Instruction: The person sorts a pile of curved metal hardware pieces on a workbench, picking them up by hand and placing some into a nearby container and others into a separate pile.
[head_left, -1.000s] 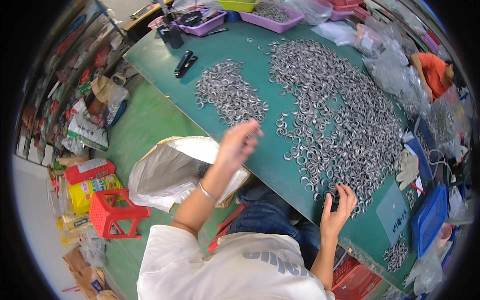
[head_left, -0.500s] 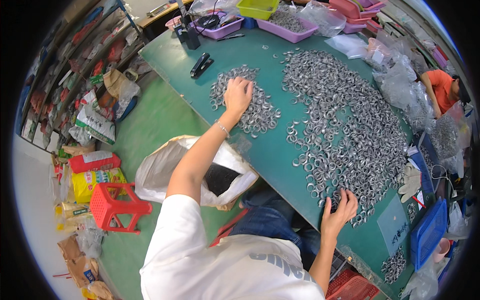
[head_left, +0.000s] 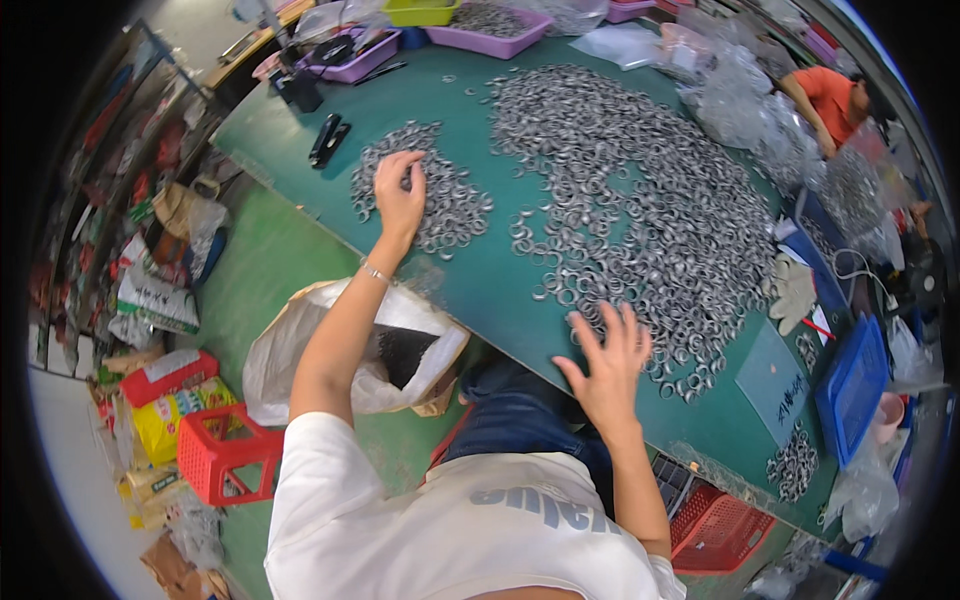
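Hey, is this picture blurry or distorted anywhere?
Head view: a curved black border rims the scene, and the shelving bends near it; head view: the right hand looks slightly smeared, the black stapler crisper.

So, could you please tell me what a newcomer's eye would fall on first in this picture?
Probably the big heap of grey rings spread over the green table, with the right hand open at its near edge. Next might come the smaller heap to its left, with the left hand over it. The red stool on the floor at far left also stands out.
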